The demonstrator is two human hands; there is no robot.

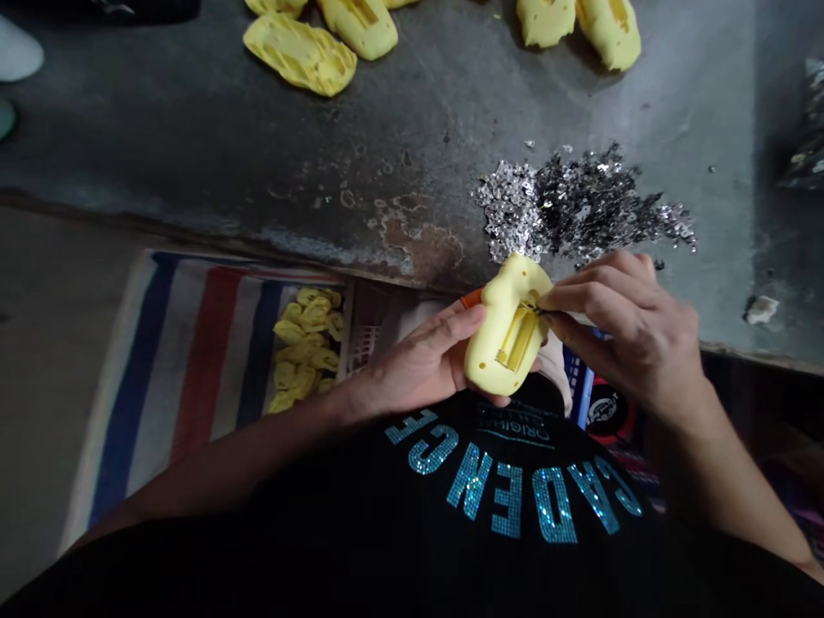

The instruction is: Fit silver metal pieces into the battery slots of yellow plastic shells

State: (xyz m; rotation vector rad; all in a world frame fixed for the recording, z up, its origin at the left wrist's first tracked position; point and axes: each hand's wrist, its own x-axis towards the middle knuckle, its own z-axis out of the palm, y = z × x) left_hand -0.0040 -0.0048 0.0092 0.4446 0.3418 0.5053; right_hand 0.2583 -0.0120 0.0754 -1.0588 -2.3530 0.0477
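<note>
A grey, worn table [270,146] fills the upper view, with large yellow moulded pieces [299,53] along its far side and a scattered heap of silver and black sequins [572,206] nearer the person. Below its flaking edge lies a blue, red and white striped cloth [180,378] bearing a pile of small yellow pieces [305,348]. Above a black shirt [489,498] lettered in teal sequins, the work in hand sits at a yellow moulded piece [508,330], held just beside the sequin heap. The left hand [418,356] has its grip closed around the piece from below, with a small orange item [471,298] showing behind it. The right hand [624,330] has its grip pinched almost shut on something thin and dark, too small to identify, at the piece's recessed slot [518,336].
</note>
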